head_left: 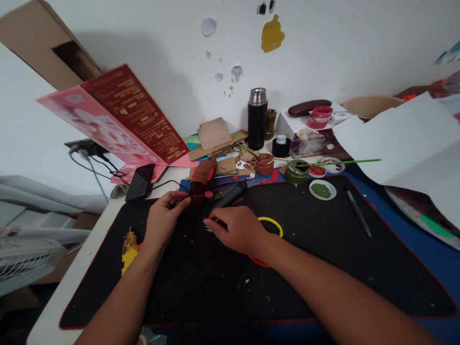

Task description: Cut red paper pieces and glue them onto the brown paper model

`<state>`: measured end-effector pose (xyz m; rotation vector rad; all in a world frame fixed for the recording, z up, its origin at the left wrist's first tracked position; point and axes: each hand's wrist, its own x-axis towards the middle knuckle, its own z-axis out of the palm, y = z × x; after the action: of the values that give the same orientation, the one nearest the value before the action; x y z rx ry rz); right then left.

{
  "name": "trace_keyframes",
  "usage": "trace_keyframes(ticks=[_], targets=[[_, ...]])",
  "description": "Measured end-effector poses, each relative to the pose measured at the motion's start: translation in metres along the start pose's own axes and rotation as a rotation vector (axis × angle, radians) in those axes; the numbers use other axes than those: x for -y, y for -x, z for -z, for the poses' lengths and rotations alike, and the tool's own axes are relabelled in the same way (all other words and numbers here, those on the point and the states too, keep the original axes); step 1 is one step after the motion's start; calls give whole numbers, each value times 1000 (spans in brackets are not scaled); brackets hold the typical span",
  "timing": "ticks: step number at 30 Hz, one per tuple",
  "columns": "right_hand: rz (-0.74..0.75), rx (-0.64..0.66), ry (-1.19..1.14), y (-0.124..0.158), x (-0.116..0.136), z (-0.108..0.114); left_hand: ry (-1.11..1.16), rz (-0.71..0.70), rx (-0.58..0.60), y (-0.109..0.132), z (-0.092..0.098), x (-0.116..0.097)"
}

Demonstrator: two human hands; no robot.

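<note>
My left hand is closed, thumb and index finger pinching a thin dark stick-like piece. A small red disc is at the far end of that piece. My right hand is closed just above the black mat. A small silvery tip pokes out by its fingertips; the rest is hidden. Behind my hands lie a reddish-brown piece and a dark utility knife. A yellow and red ring is partly covered by my right wrist. Beside my left forearm is a yellow piece.
A black thermos stands at the back. Brown paint jar and green paint jar hold brushes. A lid of green paint and a dark pen lie right. Left are a phone, a pink folder and a fan.
</note>
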<state>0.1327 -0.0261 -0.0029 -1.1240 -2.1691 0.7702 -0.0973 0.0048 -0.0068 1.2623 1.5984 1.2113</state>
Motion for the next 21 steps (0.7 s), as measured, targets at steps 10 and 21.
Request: trace_keyframes(ticks=[10, 21], targets=[[51, 68, 110, -1, 1, -1, -61, -16, -19, 0, -3, -3], [79, 175, 235, -1, 4, 1, -62, -44, -16, -1, -3, 0]])
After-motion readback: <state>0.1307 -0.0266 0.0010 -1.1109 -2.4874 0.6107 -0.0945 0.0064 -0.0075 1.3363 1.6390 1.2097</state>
